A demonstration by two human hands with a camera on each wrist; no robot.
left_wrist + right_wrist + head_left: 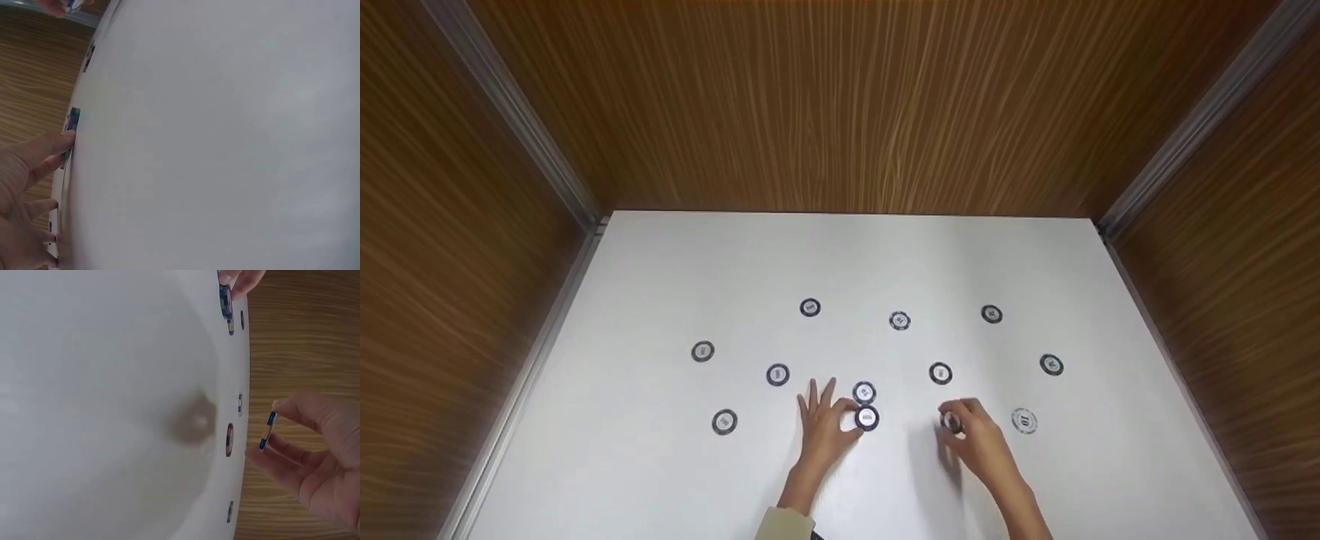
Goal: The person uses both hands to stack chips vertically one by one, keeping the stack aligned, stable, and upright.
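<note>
Table (660, 480), white, bearing round printed chips, seen from above. The right hand (981, 444) pinches one dark-rimmed chip (952, 422) between thumb and fingers at its rim; the right wrist view shows it tilted and held clear of the surface, somewhat nearer the table's right edge than its left. The left hand (823, 435) grips the left side of a second chip (867, 418) with thumb and forefinger, its other fingers extended. That chip lies about midway between the side edges, well in from the far edge, against a neighbouring chip (864, 392) on its far side; whether the two overlap or merely touch cannot be told. A pale-rimmed chip (1024, 421) lies right of the right hand. Judged by form, each chip is light, stiff and not fragile, though its smooth face may slip; opposite points of the rim offer the surest hold.
</note>
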